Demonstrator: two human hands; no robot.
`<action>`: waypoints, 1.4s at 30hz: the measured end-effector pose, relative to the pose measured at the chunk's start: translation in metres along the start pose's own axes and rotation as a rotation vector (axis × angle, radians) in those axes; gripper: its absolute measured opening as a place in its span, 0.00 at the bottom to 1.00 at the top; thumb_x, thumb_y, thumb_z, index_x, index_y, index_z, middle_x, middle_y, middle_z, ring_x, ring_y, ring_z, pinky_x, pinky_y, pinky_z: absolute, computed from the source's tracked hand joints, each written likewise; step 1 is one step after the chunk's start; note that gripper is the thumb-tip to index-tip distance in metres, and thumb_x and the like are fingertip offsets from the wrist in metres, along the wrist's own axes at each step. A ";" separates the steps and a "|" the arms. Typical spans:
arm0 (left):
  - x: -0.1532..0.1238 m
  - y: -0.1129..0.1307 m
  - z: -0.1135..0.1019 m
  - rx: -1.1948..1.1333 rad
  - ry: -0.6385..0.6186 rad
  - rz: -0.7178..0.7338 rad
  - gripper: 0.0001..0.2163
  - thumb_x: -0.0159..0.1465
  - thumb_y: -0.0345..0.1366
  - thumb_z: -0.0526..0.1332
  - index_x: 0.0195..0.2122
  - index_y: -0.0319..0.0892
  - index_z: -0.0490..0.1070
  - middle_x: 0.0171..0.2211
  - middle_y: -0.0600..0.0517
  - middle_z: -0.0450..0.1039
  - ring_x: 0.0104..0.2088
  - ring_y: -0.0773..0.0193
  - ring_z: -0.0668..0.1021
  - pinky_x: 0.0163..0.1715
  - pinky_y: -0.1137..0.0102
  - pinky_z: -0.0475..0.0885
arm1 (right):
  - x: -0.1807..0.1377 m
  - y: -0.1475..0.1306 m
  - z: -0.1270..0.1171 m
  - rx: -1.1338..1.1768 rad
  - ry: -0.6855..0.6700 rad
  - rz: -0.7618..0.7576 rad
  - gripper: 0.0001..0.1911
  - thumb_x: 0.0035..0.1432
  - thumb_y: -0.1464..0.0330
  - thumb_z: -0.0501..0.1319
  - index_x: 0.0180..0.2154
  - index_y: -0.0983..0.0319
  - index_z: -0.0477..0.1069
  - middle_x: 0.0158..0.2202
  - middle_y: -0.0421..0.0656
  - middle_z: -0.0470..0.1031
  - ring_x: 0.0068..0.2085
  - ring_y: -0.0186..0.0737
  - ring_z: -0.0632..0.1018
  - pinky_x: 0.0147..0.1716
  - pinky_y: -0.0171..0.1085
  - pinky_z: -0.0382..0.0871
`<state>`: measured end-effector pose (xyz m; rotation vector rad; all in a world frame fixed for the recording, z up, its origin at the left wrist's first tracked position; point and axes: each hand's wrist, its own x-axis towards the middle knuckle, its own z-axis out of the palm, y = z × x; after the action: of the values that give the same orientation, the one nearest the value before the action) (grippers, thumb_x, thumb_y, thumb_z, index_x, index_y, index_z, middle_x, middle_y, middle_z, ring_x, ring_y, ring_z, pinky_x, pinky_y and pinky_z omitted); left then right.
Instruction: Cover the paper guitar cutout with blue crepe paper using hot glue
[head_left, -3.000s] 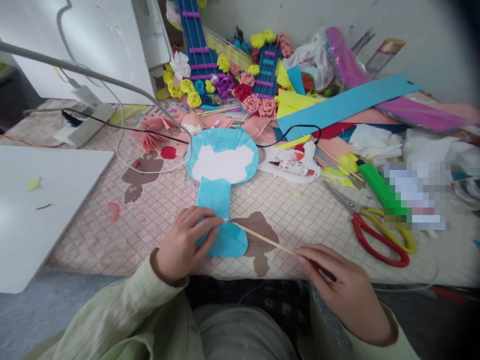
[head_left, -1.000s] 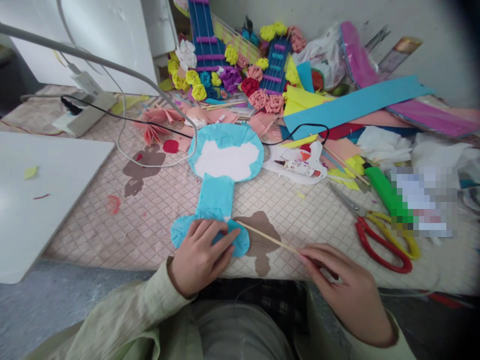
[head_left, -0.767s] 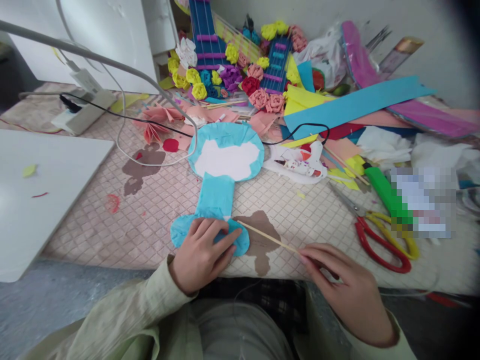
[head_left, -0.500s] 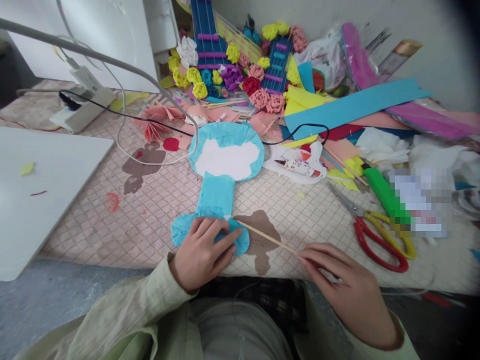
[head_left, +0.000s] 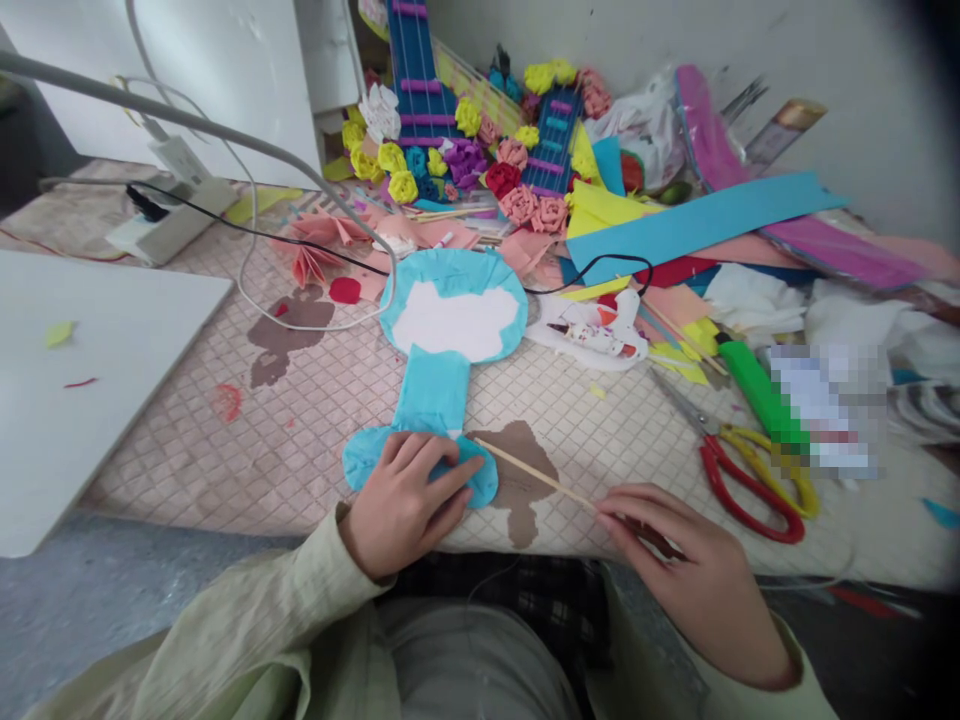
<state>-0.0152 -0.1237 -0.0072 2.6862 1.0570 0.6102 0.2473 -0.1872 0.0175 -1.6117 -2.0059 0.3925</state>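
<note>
A flat cutout point(head_left: 435, 390) partly covered in blue crepe paper lies before me, with a rounded top, narrow neck and wide lower end. White shows across its upper part. My left hand point(head_left: 409, 500) holds the lower end against the table, its fingers bent over the blue paper. Between thumb and fingertips, my right hand point(head_left: 675, 565) pinches a thin wooden stick point(head_left: 536, 474). The stick's far tip reaches the right side of the lower end, close to my left fingers; whether it touches the paper I cannot tell.
Red-and-yellow scissors point(head_left: 739, 465) and a green glue bottle point(head_left: 761, 390) lie right. A white glue gun point(head_left: 600, 330) rests behind. Paper flowers and blue guitar shapes point(head_left: 424, 90) stand at the back. A white board point(head_left: 97, 400) and power strip point(head_left: 169, 220) are left, with cables crossing.
The view has shifted slightly. Both hands, the stick and the blue cutout keep nearly the same positions.
</note>
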 end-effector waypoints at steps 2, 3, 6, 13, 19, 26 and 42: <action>0.000 0.001 -0.004 -0.018 0.005 -0.002 0.13 0.61 0.33 0.54 0.47 0.43 0.67 0.38 0.48 0.68 0.39 0.59 0.69 0.39 0.61 0.62 | 0.000 0.000 0.000 0.025 -0.003 0.016 0.05 0.55 0.70 0.56 0.33 0.59 0.71 0.32 0.41 0.74 0.32 0.33 0.75 0.30 0.30 0.71; 0.001 0.001 -0.006 -0.023 0.012 -0.009 0.13 0.61 0.33 0.54 0.47 0.43 0.67 0.38 0.48 0.68 0.39 0.60 0.69 0.39 0.61 0.62 | 0.000 0.000 0.000 0.038 -0.003 0.028 0.05 0.55 0.70 0.56 0.33 0.59 0.71 0.32 0.41 0.74 0.32 0.33 0.75 0.29 0.30 0.71; 0.005 -0.002 -0.015 -0.010 0.060 -0.040 0.12 0.61 0.32 0.54 0.46 0.43 0.67 0.38 0.48 0.68 0.39 0.60 0.70 0.39 0.62 0.62 | 0.000 0.003 0.002 0.058 0.019 0.063 0.06 0.56 0.70 0.55 0.35 0.59 0.70 0.34 0.42 0.74 0.33 0.34 0.75 0.29 0.30 0.71; 0.031 -0.011 -0.025 0.047 -0.055 0.019 0.10 0.63 0.32 0.51 0.43 0.45 0.69 0.37 0.49 0.68 0.38 0.60 0.68 0.39 0.62 0.62 | 0.000 0.010 0.004 0.024 0.033 0.029 0.09 0.57 0.71 0.53 0.39 0.60 0.70 0.36 0.44 0.73 0.37 0.37 0.75 0.36 0.35 0.71; 0.041 -0.012 -0.019 0.082 -0.141 0.075 0.08 0.61 0.32 0.53 0.37 0.44 0.71 0.37 0.49 0.66 0.38 0.59 0.67 0.38 0.61 0.62 | -0.007 0.014 0.001 0.021 0.069 0.057 0.09 0.57 0.72 0.54 0.39 0.60 0.69 0.36 0.43 0.73 0.37 0.36 0.74 0.37 0.35 0.70; 0.052 -0.013 -0.024 0.105 -0.196 0.109 0.06 0.60 0.32 0.54 0.32 0.42 0.70 0.36 0.49 0.66 0.37 0.59 0.67 0.38 0.61 0.61 | -0.009 0.018 -0.001 0.037 0.102 0.058 0.08 0.57 0.71 0.54 0.39 0.60 0.69 0.35 0.43 0.73 0.36 0.36 0.75 0.35 0.34 0.71; 0.092 -0.016 -0.029 0.161 -0.592 0.335 0.04 0.54 0.26 0.52 0.28 0.39 0.64 0.32 0.48 0.65 0.37 0.59 0.66 0.39 0.62 0.59 | -0.011 0.026 -0.005 0.043 0.162 0.048 0.08 0.57 0.71 0.54 0.39 0.61 0.69 0.35 0.44 0.74 0.37 0.36 0.75 0.36 0.36 0.72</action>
<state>0.0233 -0.0485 0.0422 2.9093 0.5212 -0.2440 0.2728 -0.1922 0.0055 -1.6136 -1.8296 0.3100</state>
